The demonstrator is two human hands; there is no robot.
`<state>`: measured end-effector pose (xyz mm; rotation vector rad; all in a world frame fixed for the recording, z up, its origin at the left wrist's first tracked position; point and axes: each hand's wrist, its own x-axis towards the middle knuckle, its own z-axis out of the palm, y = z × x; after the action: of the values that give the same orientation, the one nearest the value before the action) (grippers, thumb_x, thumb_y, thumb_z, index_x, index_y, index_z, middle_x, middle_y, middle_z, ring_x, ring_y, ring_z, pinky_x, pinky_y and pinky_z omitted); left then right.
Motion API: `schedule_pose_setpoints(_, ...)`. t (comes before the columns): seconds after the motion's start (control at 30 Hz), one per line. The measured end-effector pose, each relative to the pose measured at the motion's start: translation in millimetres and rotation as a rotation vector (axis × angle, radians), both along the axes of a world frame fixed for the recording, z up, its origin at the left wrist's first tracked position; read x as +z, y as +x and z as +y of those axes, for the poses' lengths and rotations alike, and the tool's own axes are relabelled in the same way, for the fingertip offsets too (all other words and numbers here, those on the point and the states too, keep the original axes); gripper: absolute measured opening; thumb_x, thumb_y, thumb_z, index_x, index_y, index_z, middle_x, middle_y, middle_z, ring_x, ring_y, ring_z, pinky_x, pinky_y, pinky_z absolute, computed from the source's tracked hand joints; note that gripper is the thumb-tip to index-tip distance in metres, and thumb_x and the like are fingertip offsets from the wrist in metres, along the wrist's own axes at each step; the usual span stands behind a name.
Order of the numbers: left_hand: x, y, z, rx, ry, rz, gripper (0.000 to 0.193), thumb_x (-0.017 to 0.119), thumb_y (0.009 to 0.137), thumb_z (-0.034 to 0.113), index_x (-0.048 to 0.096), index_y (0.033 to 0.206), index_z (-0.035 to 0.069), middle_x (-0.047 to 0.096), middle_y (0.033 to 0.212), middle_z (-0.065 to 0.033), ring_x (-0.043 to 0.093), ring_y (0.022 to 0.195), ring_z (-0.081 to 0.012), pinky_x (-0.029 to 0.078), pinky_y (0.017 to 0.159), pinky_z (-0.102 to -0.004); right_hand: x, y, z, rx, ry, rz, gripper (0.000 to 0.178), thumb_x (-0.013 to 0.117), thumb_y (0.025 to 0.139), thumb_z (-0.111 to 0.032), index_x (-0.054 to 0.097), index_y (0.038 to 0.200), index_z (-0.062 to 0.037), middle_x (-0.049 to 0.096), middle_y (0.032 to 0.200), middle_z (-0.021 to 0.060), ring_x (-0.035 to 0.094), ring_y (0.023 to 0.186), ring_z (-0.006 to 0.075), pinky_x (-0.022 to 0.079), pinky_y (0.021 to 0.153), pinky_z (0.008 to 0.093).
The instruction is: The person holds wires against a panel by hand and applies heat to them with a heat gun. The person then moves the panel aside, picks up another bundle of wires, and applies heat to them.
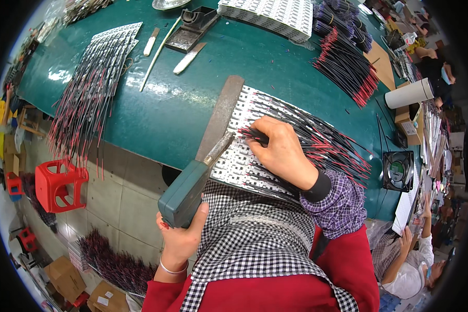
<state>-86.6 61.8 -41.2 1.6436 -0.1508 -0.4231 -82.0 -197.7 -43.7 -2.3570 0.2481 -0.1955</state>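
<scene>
My left hand (179,236) is closed round the handle of a dark green gun-shaped tool (184,195) with a blocky body. Its narrow metal tip points up and right, close to the fingers of my right hand. My right hand (281,151) pinches the ends of black wires with red tips (252,134) over a white panel (234,158) patterned in black. Many more such wires (327,143) fan out rightward across this panel. A flat brown metal bar (221,114) lies along the panel's left edge. My fingers partly hide the wire ends.
Another wired panel (112,47) overhangs the table's left edge. Beyond are a black tray (192,30), stacked panels (275,18) and a wire bundle (348,67). A small fan (398,171) stands at right. A red stool (62,184) is on the floor; a co-worker (408,260) sits at right.
</scene>
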Motion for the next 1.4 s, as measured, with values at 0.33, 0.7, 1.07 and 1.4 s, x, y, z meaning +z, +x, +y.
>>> schedule_pose_setpoints(0.33, 2, 2, -3, 0.011, 0.060, 0.033, 0.016, 0.075, 0.083, 0.003, 0.069, 0.096, -0.004, 0.070, 0.081, -0.0048, 0.062, 0.068, -0.0101, 0.049, 0.063, -0.0252, -1, 1, -1, 0.004, -0.018, 0.019, 0.014, 0.067, 0.078, -0.008, 0.064, 0.088, 0.0014, 0.062, 0.084, 0.0172, 0.062, 0.079, 0.0385, 0.048, 0.070, 0.0470)
schedule_pose_setpoints(0.7, -3, -6, 3, 0.004, 0.029, -0.080, 0.017, 0.069, 0.086, -0.002, 0.064, 0.103, -0.003, 0.064, 0.081, -0.0036, 0.054, 0.059, -0.0071, 0.042, 0.052, -0.0224, -4, -2, -4, 0.020, -0.003, -0.012, 0.014, 0.067, 0.079, -0.009, 0.064, 0.087, 0.0027, 0.063, 0.085, 0.0183, 0.062, 0.081, 0.0392, 0.048, 0.072, 0.0468)
schedule_pose_setpoints(1.07, 1, 0, 5, 0.015, 0.070, 0.019, 0.018, 0.075, 0.082, 0.001, 0.068, 0.097, -0.005, 0.070, 0.086, -0.0061, 0.062, 0.070, -0.0093, 0.049, 0.062, -0.0251, 2, 10, 0, 0.036, 0.021, 0.034, 0.016, 0.068, 0.079, -0.010, 0.066, 0.088, 0.0031, 0.064, 0.085, 0.0191, 0.063, 0.082, 0.0396, 0.049, 0.072, 0.0478)
schedule_pose_setpoints(1.4, -5, 37, 13, 0.168, -0.032, -0.249, 0.027, 0.064, 0.089, 0.000, 0.059, 0.114, -0.007, 0.067, 0.098, -0.0082, 0.044, 0.051, -0.0052, 0.035, 0.045, -0.0206, -35, 6, -1, -0.057, 0.092, 0.091, 0.015, 0.059, 0.074, -0.003, 0.066, 0.086, 0.0024, 0.067, 0.089, 0.0269, 0.066, 0.088, 0.0457, 0.053, 0.077, 0.0529)
